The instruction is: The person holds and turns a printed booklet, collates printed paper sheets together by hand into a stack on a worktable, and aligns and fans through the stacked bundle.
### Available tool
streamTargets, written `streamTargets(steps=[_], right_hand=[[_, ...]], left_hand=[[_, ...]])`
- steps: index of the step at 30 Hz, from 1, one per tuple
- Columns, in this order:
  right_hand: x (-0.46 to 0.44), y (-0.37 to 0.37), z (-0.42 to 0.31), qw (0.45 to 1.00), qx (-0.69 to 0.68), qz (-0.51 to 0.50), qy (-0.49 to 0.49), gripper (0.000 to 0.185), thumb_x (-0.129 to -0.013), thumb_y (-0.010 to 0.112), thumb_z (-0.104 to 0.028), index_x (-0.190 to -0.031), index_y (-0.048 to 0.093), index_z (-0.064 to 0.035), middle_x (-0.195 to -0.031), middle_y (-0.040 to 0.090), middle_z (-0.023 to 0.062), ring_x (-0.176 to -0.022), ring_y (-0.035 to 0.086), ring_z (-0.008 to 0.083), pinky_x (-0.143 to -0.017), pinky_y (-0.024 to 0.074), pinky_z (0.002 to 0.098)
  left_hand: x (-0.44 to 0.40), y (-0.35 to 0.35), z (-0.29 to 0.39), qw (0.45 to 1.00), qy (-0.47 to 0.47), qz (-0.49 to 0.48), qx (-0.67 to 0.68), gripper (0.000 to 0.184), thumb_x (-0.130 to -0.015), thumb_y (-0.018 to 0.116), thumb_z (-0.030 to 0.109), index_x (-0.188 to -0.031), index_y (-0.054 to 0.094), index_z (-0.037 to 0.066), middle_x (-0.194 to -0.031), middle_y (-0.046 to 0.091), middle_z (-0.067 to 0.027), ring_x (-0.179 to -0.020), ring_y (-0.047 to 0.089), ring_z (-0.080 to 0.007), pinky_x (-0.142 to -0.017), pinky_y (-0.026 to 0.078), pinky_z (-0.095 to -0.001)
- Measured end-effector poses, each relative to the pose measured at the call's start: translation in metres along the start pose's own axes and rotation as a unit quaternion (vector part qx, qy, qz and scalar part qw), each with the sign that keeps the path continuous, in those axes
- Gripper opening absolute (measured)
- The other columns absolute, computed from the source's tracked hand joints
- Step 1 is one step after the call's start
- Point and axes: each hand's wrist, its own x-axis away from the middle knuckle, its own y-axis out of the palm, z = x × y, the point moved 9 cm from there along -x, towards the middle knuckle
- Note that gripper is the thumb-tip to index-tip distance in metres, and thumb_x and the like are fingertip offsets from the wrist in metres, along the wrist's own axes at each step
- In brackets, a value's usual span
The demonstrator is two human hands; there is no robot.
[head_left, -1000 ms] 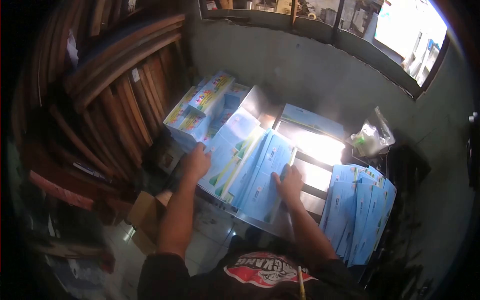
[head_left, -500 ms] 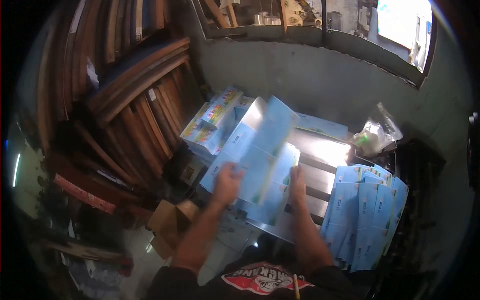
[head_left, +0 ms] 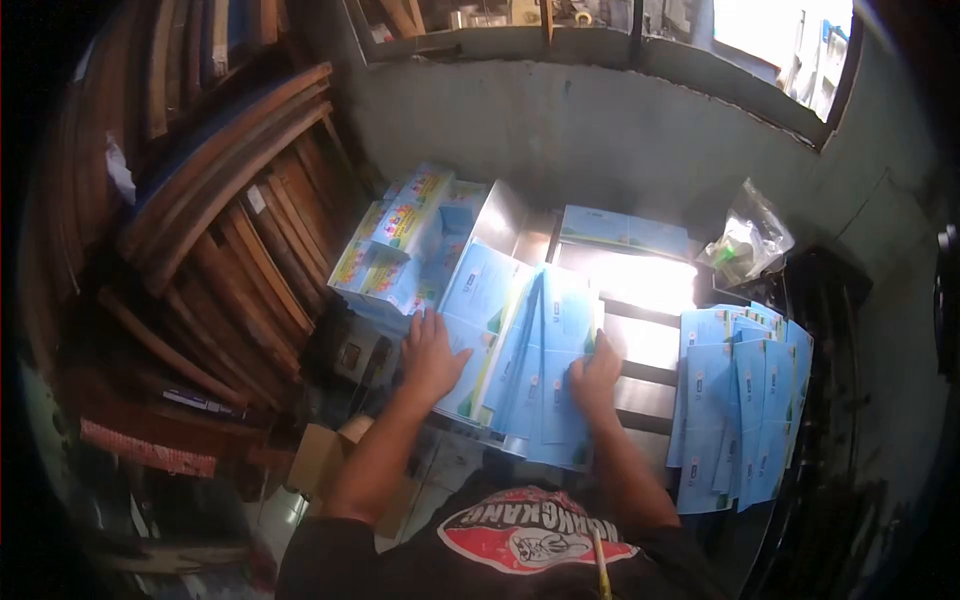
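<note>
Light-blue printed sheets lie in two overlapping piles on a metal table. On the left edge of the left pile (head_left: 478, 300) rests my left hand (head_left: 432, 358), its fingers apart and its thumb over the paper. My right hand (head_left: 597, 378) is at the right edge of the right pile (head_left: 565, 335), thumb on top and fingers along the side. Whether those fingers grip any sheets cannot be made out. Between the hands, several sheets fan out at a slant.
Folded printed boxes (head_left: 405, 225) are stacked at the back left. More blue sheets (head_left: 740, 400) lie fanned at the right, below a clear plastic bag (head_left: 745, 240). Another blue stack (head_left: 625, 230) sits near the wall. Wooden frames (head_left: 240, 240) lean at the left; a cardboard box (head_left: 325, 455) stands below.
A raised blue sheet, blurred half a second ago, now lies down among the piles. My left hand has moved back to the left pile's edge; my right hand stays by the right pile.
</note>
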Motion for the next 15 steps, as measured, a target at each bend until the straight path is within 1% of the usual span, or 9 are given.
streamTargets(steps=[3,4,6,7,9,10,12,13,15], right_hand=[[-0.002,-0.003,-0.007,0.999,0.032,-0.014,0.003,0.056,-0.085,0.055,-0.016,-0.137,0.044,0.0008,-0.139,0.046,0.0244,-0.135,0.037,0.0378,-0.112,0.0200,0.0550],[-0.001,-0.007,-0.009,0.999,0.038,-0.015,0.005,0.056,-0.085,0.055,-0.016,-0.137,0.044,0.0008,-0.139,0.046,0.0244,-0.135,0.037,0.0378,-0.112,0.0200,0.0550],[0.001,-0.009,-0.017,0.985,0.165,-0.052,-0.008,0.049,-0.088,0.053,-0.019,-0.134,0.050,-0.0025,-0.140,0.046,0.0214,-0.134,0.039,0.0355,-0.111,0.0205,0.0566],[0.003,-0.015,-0.020,0.985,0.166,-0.053,-0.005,0.049,-0.088,0.053,-0.019,-0.134,0.050,-0.0025,-0.140,0.046,0.0214,-0.134,0.039,0.0355,-0.111,0.0205,0.0566],[0.000,-0.019,-0.017,0.983,0.164,-0.086,0.012,0.046,-0.091,0.053,-0.022,-0.134,0.052,-0.0055,-0.141,0.046,0.0200,-0.134,0.039,0.0340,-0.111,0.0207,0.0573],[0.000,-0.020,-0.013,0.983,0.165,-0.086,0.009,0.046,-0.091,0.053,-0.022,-0.134,0.052,-0.0055,-0.141,0.046,0.0200,-0.134,0.039,0.0340,-0.111,0.0207,0.0573],[0.003,-0.019,-0.005,0.988,0.132,-0.082,-0.019,0.047,-0.092,0.052,-0.023,-0.135,0.051,-0.0047,-0.141,0.045,0.0204,-0.135,0.039,0.0337,-0.110,0.0206,0.0574],[0.002,-0.020,-0.003,0.988,0.132,-0.080,-0.024,0.047,-0.092,0.052,-0.023,-0.135,0.051,-0.0047,-0.141,0.045,0.0204,-0.135,0.039,0.0337,-0.110,0.0206,0.0574],[0.004,-0.021,-0.004,0.988,0.136,-0.068,-0.031,0.047,-0.093,0.052,-0.023,-0.135,0.050,-0.0036,-0.141,0.045,0.0205,-0.134,0.040,0.0336,-0.110,0.0212,0.0561]], left_hand=[[-0.003,-0.017,0.003,0.996,-0.036,-0.060,0.062,0.077,-0.081,0.072,0.041,-0.137,0.043,-0.003,-0.145,0.038,-0.0208,-0.134,0.033,-0.0373,-0.107,0.027,-0.0613],[-0.004,-0.025,0.008,0.995,-0.034,-0.064,0.067,0.077,-0.081,0.072,0.041,-0.137,0.043,-0.003,-0.145,0.038,-0.0208,-0.134,0.033,-0.0373,-0.107,0.027,-0.0613],[-0.006,-0.033,0.015,0.995,-0.035,-0.077,0.056,0.072,-0.081,0.073,0.038,-0.134,0.046,-0.003,-0.141,0.042,-0.0214,-0.132,0.034,-0.0382,-0.109,0.028,-0.0566],[-0.005,-0.027,0.015,0.995,-0.034,-0.079,0.055,0.072,-0.081,0.073,0.038,-0.134,0.046,-0.003,-0.141,0.042,-0.0214,-0.132,0.034,-0.0382,-0.109,0.028,-0.0566],[-0.009,-0.021,0.025,0.988,0.034,-0.037,0.145,0.070,-0.082,0.074,0.036,-0.131,0.047,-0.004,-0.132,0.052,-0.0217,-0.124,0.045,-0.0396,-0.106,0.037,-0.0483],[-0.012,-0.024,0.030,0.988,0.034,-0.035,0.147,0.070,-0.082,0.074,0.036,-0.131,0.047,-0.004,-0.132,0.052,-0.0217,-0.124,0.045,-0.0396,-0.106,0.037,-0.0483],[-0.013,-0.007,0.031,0.933,-0.098,-0.169,0.302,0.069,-0.082,0.075,0.035,-0.131,0.046,-0.004,-0.121,0.062,-0.0216,-0.111,0.058,-0.0385,-0.097,0.046,-0.0417],[-0.017,-0.002,0.030,0.933,-0.098,-0.164,0.304,0.069,-0.082,0.075,0.035,-0.131,0.046,-0.004,-0.121,0.062,-0.0216,-0.111,0.058,-0.0385,-0.097,0.046,-0.0417],[-0.029,0.032,0.013,0.928,-0.088,-0.174,0.317,0.066,-0.081,0.076,0.033,-0.130,0.050,-0.003,-0.116,0.066,-0.0205,-0.101,0.066,-0.0337,-0.091,0.051,-0.0406]])
